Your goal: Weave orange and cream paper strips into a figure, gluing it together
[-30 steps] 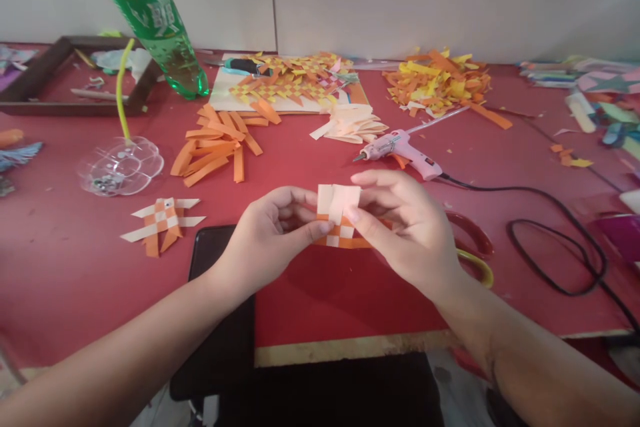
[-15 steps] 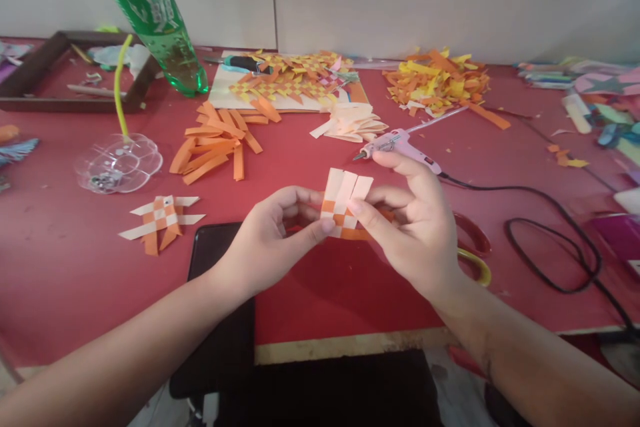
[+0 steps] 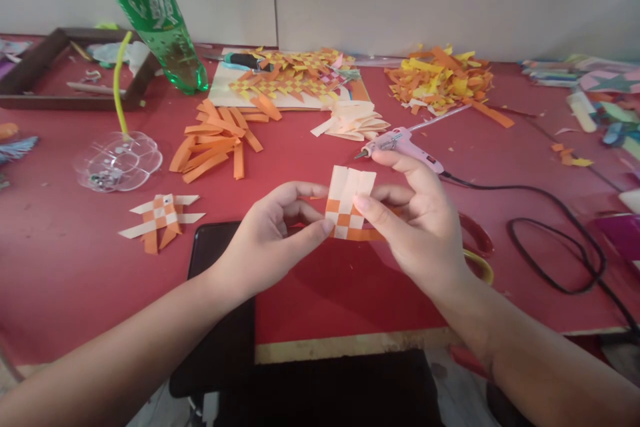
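Note:
A small woven piece of orange and cream paper strips (image 3: 347,203) is held just above the red table (image 3: 75,280). My left hand (image 3: 270,237) pinches its left edge between thumb and fingers. My right hand (image 3: 417,223) pinches its right side, thumb on the front and index finger raised over the top. The cream strip ends stand up free above the weave. A finished woven piece (image 3: 160,217) with pointed ends lies flat to the left.
A pink glue gun (image 3: 400,145) with a black cord (image 3: 555,240) lies behind my right hand. Loose orange strips (image 3: 215,143), cream strips (image 3: 350,120), a scrap pile (image 3: 440,80), a green bottle (image 3: 155,13), a clear dish (image 3: 117,163), a wooden tray (image 3: 60,73) and a black tablet (image 3: 215,320) surround them.
The woven piece has been lifted and tilted a little; my right index finger rose from the strips' top edge. Both hands keep their hold.

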Tool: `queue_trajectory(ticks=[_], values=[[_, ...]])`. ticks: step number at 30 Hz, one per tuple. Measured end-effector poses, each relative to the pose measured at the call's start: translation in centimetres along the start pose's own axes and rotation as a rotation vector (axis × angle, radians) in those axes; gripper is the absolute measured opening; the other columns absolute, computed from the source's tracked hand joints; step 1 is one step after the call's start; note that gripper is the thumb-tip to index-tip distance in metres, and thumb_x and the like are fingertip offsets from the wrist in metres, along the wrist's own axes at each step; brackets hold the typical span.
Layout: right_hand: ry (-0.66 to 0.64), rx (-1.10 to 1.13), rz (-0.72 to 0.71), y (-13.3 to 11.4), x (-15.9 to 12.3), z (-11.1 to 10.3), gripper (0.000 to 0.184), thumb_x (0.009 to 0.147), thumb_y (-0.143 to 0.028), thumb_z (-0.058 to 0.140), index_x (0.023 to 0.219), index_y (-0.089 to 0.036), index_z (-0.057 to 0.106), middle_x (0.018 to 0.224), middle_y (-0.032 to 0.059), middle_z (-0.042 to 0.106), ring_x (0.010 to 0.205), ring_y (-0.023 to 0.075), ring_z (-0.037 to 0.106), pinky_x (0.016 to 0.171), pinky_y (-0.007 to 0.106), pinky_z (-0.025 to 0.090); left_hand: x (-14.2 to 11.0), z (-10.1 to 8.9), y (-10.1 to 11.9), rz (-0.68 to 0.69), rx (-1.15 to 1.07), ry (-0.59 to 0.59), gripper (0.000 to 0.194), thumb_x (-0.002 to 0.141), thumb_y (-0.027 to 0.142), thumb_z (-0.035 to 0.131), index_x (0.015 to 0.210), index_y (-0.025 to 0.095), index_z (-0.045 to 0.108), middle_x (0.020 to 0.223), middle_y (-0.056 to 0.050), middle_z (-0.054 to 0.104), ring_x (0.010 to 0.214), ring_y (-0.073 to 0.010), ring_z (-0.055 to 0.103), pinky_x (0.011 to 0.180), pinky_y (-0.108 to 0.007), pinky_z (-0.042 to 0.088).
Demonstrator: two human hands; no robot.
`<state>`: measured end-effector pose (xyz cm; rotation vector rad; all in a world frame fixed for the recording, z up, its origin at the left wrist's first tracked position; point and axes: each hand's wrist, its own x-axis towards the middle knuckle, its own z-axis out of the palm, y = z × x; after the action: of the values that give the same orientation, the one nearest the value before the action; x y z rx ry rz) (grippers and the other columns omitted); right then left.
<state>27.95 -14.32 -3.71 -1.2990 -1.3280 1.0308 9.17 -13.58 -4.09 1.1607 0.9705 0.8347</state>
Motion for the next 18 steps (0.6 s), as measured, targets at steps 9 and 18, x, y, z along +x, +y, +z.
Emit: queue_trajectory(ticks=[9,18], values=[[0.0,-0.01,-0.035,0.19,0.02,-0.03,0.044,0.082,-0.031,0.069,0.122,-0.027,0.05,0.071,-0.0044,0.067,0.063,0.0119,0.065,0.059,0.024,0.054,0.22,0.07,-0.06,0.034,-0.03,-0.015,0.03,0.087,0.022,0.063,0.116,0.022,0.055,0.077,0.003,0.065,0.075,-0.0092,0.063,0.072,-0.019,0.049],[0.028,-0.067,-0.056,0.24,-0.06,0.01,0.044,0.083,-0.031,0.069,0.122,-0.025,0.051,0.071,-0.0038,0.067,0.065,0.0126,0.066,0.063,0.026,0.056,0.15,0.2,-0.09,0.05,0.064,0.014,0.03,0.089,0.021,0.057,0.119,0.023,0.055,0.076,0.003,0.064,0.069,-0.0081,0.058,0.064,-0.017,0.046]])
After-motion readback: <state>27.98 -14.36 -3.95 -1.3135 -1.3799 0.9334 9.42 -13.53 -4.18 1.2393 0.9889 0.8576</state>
